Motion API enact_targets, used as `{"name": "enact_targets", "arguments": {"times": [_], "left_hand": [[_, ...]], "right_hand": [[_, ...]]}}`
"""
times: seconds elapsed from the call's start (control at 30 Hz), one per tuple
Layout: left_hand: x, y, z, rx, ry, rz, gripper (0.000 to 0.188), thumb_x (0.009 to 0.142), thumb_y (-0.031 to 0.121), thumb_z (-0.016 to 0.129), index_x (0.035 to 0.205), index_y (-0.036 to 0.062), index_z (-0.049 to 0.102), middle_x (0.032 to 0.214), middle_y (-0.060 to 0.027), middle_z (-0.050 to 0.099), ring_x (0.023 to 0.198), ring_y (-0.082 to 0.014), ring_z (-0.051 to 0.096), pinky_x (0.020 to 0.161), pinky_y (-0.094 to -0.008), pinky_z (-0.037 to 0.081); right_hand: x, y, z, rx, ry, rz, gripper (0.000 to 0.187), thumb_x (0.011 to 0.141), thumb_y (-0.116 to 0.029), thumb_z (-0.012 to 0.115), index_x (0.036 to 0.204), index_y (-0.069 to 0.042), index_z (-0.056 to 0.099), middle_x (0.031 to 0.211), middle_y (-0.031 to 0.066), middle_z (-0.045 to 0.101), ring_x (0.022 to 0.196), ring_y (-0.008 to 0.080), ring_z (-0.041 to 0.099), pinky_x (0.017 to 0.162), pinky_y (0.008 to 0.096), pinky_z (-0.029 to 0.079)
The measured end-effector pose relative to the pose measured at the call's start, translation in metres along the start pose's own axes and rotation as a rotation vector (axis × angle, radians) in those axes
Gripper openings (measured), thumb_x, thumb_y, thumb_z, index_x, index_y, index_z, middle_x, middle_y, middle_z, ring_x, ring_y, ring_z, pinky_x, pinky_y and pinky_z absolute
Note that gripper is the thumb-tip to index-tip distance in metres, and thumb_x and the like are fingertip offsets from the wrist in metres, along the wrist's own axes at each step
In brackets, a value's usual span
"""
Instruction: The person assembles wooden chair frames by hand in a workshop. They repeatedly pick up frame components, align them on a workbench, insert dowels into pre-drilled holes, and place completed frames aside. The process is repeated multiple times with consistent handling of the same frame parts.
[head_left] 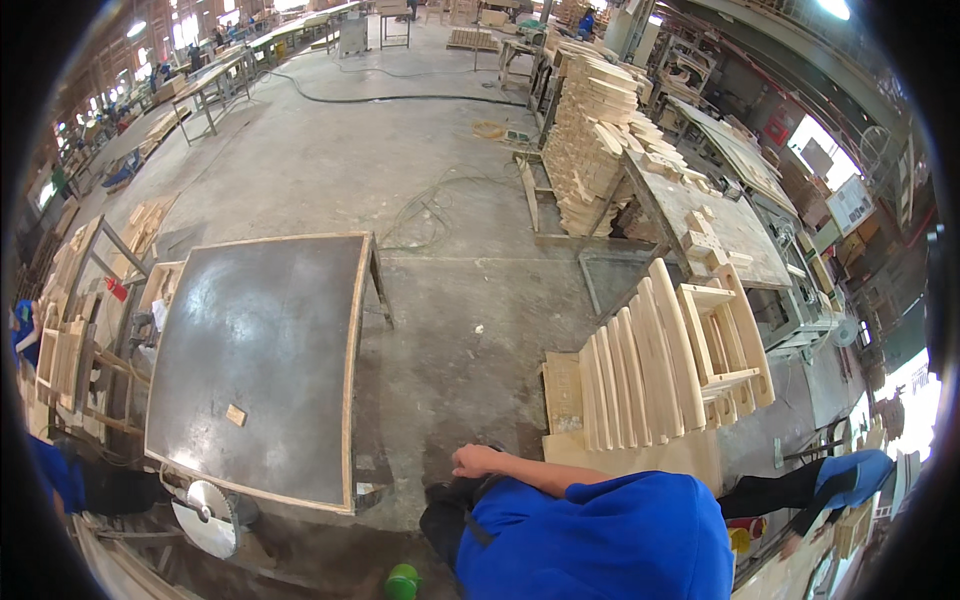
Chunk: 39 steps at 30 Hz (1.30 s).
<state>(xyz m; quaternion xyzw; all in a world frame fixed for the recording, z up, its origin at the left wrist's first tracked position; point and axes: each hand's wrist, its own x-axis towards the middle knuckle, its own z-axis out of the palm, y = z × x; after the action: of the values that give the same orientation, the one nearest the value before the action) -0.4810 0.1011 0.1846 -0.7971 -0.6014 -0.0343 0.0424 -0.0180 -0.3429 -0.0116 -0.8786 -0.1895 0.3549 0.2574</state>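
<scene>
My right forearm reaches leftward from a blue sleeve, and my right hand (477, 460) rests near my dark trousers with the fingers curled in. Nothing shows in it. My left hand is out of sight, with the blue shirt filling the lower middle. To the right of my arm stands a row of pale curved wooden pieces (630, 375), set upright side by side. Against it leans a wooden frame (715, 345) with crosspieces. On the left is a dark-topped table (270, 350) edged in light wood, bearing a small wood block (236, 414).
A round saw blade (210, 518) stands by the table's near edge. Tall stacks of wood pieces (590, 130) and a workbench (710, 220) line the right. A green round object (402, 581) lies low. A hose (400, 98) crosses the floor. Other people work at both sides.
</scene>
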Motion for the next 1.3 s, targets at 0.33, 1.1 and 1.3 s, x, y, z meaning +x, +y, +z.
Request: {"name": "enact_targets", "arguments": {"times": [0.33,1.1,1.3], "left_hand": [[0.024,-0.031,0.018,0.306,-0.058,0.087,0.079,0.088,0.06,0.053,0.143,0.0061,0.038,0.145,-0.0183,0.04,0.128,-0.0355,0.043,0.106,-0.0485,0.036],[0.026,0.023,-0.004,-0.232,0.238,-0.338,0.083,0.07,0.056,0.071,0.135,0.01,0.048,0.14,-0.0182,0.043,0.132,-0.0361,0.035,0.109,-0.0533,0.022],[0.008,-0.015,0.031,-0.331,0.292,-0.275,0.081,0.071,0.042,0.078,0.136,0.0051,0.047,0.139,-0.0186,0.047,0.132,-0.0348,0.039,0.11,-0.0482,0.027]], "right_hand": [[0.01,0.06,0.045,0.061,0.015,0.069,0.037,0.081,-0.037,0.064,0.094,-0.003,0.071,0.089,0.0205,0.069,0.087,0.0375,0.067,0.079,0.0447,0.052],[0.088,0.045,0.067,0.098,-0.244,0.229,0.029,0.085,-0.025,0.067,0.083,0.003,0.07,0.072,0.0092,0.07,0.064,0.0159,0.065,0.063,0.0332,0.053],[0.093,0.072,0.07,0.089,-0.236,0.221,0.034,0.088,-0.034,0.062,0.084,-0.001,0.071,0.067,0.0064,0.069,0.056,0.0149,0.064,0.055,0.0307,0.054]]}}
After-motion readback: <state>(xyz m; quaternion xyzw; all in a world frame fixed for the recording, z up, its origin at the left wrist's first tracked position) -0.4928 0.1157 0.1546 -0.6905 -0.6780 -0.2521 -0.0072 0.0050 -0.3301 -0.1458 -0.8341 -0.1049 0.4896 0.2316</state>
